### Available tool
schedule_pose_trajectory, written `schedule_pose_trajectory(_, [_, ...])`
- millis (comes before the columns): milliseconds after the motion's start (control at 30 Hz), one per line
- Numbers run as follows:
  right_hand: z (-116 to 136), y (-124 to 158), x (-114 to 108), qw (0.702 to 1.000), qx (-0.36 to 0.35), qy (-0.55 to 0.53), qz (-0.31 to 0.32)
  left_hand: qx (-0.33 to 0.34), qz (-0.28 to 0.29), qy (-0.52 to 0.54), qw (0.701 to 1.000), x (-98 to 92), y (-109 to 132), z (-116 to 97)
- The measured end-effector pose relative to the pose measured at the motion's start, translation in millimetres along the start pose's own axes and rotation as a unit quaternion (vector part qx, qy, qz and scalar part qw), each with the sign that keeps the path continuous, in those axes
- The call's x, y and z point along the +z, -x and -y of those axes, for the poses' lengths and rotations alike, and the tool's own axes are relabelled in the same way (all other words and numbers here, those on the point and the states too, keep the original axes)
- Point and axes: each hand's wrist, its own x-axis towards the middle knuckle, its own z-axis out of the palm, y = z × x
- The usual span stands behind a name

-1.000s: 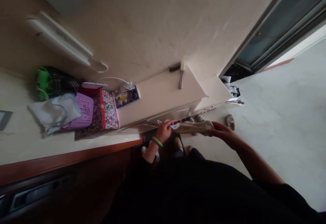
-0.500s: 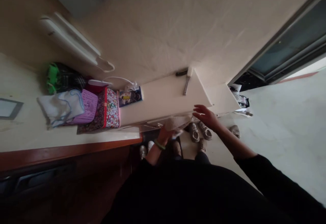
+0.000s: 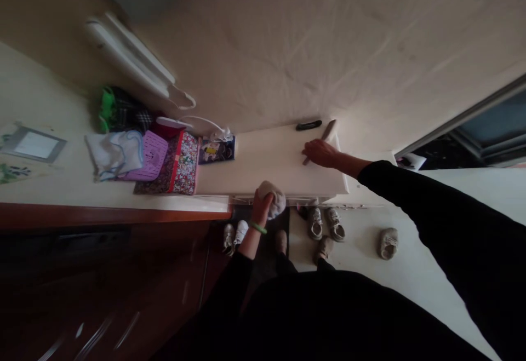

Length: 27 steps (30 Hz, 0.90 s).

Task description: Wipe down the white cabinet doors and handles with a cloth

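Observation:
My left hand (image 3: 262, 206), with a green bangle on the wrist, grips a bunched pale cloth (image 3: 276, 199) at the front edge of a white cabinet (image 3: 263, 166). My right hand (image 3: 322, 153) reaches across the cabinet top and closes over the middle of a long-handled brush (image 3: 330, 128). The brush's head pokes out towards the wall. A small black object (image 3: 308, 125) lies just behind it by the wall.
Left of the cabinet, a counter (image 3: 61, 185) holds a purple basket (image 3: 148, 155), a patterned box (image 3: 181, 161), a white cloth (image 3: 113, 153) and a green-and-plaid bag (image 3: 119, 110). Several shoes (image 3: 324, 224) lie on the floor below. A dark sliding door (image 3: 485, 131) is at right.
The cloth, earlier stretched between both hands, is now bunched in my left hand. My right hand let go of it and moved up onto the brush on the cabinet top.

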Motion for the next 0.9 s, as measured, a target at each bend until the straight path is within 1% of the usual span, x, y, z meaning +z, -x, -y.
schedule_pose_trajectory(33, [-0.2,0.4,-1.4,1.0,0.0,0.001,0.021,0.011,-0.013,-0.006,1.0,9.0,-10.4,1.0])
schedule_pose_trajectory(67, [-0.6,-0.5,-3.0,0.999,0.017,-0.006,0.035,0.021,-0.026,-0.008,0.999,17.8,-20.5,2.2])
schedule_pose_trajectory(100, [-1.8,-3.2,-4.8,0.998,0.05,-0.019,0.036,0.027,-0.036,-0.008,0.999,26.0,-29.8,3.7])
schedule_pose_trajectory(167, [-7.9,-14.1,-8.9,0.989,0.139,-0.043,0.018,0.032,-0.049,-0.011,0.998,39.5,-44.4,8.3])
schedule_pose_trajectory(233, [-19.2,-30.7,-13.5,0.977,0.208,-0.055,0.002,0.034,-0.061,-0.018,0.997,47.4,-52.9,14.8])
schedule_pose_trajectory(267, [-26.2,-40.0,-15.6,0.972,0.227,-0.056,0.004,0.035,-0.068,-0.021,0.997,49.3,-55.2,18.2])
schedule_pose_trajectory(333, [-40.4,-58.2,-18.7,0.968,0.247,-0.049,0.024,0.035,-0.077,-0.027,0.996,49.6,-57.6,23.9])
schedule_pose_trajectory(433, [-54.9,-79.9,-19.7,0.964,0.256,-0.039,0.067,0.03,-0.068,-0.031,0.997,46.6,-59.3,26.2])
schedule_pose_trajectory(500, [-57.5,-89.5,-18.6,0.962,0.257,-0.043,0.08,0.023,-0.06,-0.035,0.997,45.3,-60.3,23.8])
schedule_pose_trajectory(600, [-54.3,-97.9,-17.7,0.961,0.259,-0.053,0.082,0.015,-0.057,-0.043,0.997,45.6,-59.9,19.4])
schedule_pose_trajectory(700, [-50.0,-97.9,-21.4,0.96,0.261,-0.062,0.076,0.007,-0.059,-0.049,0.997,47.7,-57.3,18.5])
schedule_pose_trajectory(767, [-49.1,-90.1,-27.1,0.962,0.256,-0.072,0.065,-0.001,-0.064,-0.053,0.997,50.7,-58.5,17.3])
schedule_pose_trajectory(833, [-49.2,-72.5,-35.0,0.965,0.245,-0.08,0.045,-0.012,-0.075,-0.055,0.996,55.5,-67.0,10.8])
schedule_pose_trajectory(900, [-48.5,-42.5,-44.6,0.967,0.236,-0.099,0.005,-0.008,-0.091,-0.088,0.992,62.8,-86.2,-3.7])
